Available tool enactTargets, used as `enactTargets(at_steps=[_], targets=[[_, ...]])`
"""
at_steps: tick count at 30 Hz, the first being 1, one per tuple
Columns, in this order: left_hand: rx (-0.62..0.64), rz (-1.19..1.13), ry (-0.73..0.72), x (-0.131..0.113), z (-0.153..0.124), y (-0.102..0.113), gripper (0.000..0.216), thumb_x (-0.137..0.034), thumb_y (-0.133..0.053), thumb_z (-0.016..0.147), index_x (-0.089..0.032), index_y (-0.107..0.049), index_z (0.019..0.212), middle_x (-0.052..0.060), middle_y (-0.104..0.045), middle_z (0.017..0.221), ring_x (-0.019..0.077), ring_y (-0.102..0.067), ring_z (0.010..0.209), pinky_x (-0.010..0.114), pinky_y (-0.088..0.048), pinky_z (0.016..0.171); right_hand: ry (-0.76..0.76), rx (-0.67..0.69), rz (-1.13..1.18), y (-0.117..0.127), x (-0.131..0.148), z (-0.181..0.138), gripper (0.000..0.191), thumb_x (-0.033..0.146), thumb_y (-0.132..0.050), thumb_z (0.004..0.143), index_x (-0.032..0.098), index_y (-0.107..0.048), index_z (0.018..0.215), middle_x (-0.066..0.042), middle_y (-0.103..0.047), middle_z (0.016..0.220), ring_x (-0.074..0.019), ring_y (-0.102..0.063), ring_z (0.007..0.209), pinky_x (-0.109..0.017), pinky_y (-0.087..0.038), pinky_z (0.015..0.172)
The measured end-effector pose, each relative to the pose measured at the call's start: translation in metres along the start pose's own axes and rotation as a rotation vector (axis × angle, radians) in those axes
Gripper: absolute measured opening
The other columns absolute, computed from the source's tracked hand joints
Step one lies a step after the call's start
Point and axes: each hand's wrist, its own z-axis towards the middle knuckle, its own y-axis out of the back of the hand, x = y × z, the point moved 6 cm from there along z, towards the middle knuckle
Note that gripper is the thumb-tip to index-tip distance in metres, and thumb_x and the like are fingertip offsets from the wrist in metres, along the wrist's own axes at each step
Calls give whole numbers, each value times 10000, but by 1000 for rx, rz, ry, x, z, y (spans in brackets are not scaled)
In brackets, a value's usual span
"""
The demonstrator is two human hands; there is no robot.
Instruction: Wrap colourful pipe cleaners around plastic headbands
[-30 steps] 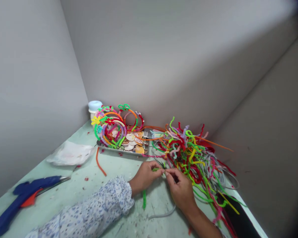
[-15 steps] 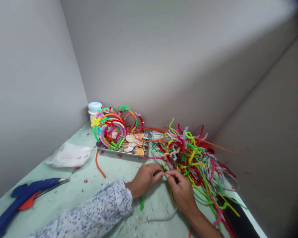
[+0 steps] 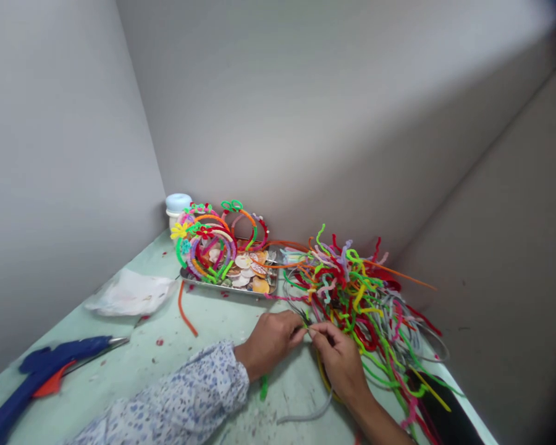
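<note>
Both hands have shifted slightly lower and rightward, pinching a green pipe cleaner (image 3: 264,387).
Left hand (image 3: 269,341) and right hand (image 3: 340,361) each hold a closed grip on it above the pale green surface (image 3: 167,358), beside the pipe-cleaner pile (image 3: 366,296), in a grey-walled corner.

A pale green tabletop (image 3: 213,321), scuffed and flecked with red scraps, carries a blue glue gun (image 3: 37,377) at the left, a crumpled plastic bag (image 3: 127,293), a loose orange pipe cleaner (image 3: 185,312), a metal tray (image 3: 229,285), a white jar (image 3: 176,207) in the corner, and a tangled pipe-cleaner pile (image 3: 361,296) at the right.
</note>
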Motion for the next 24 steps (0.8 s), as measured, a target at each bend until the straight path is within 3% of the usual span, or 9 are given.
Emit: enactTargets(at_steps=[13,24], targets=[[1,231,-19,-9,-3,3,131,-267,-481,859,-180,-562,804,7,-618,735,132,-571,643,226,-320,537,42,-8,-27,-1,6,-1,228,357,-520,811,182,-666,794,-14,-635,659,-175,-534,606,-239,-377,543],[26,265,-26,-12,-1,7,86,-251,-483,864,-187,-530,830,-3,-606,766,130,-563,652,240,-288,526,92,-9,-21,-2,11,-4,199,335,-509,826,188,-635,780,-22,-652,704,-182,-576,656,-244,-418,604]])
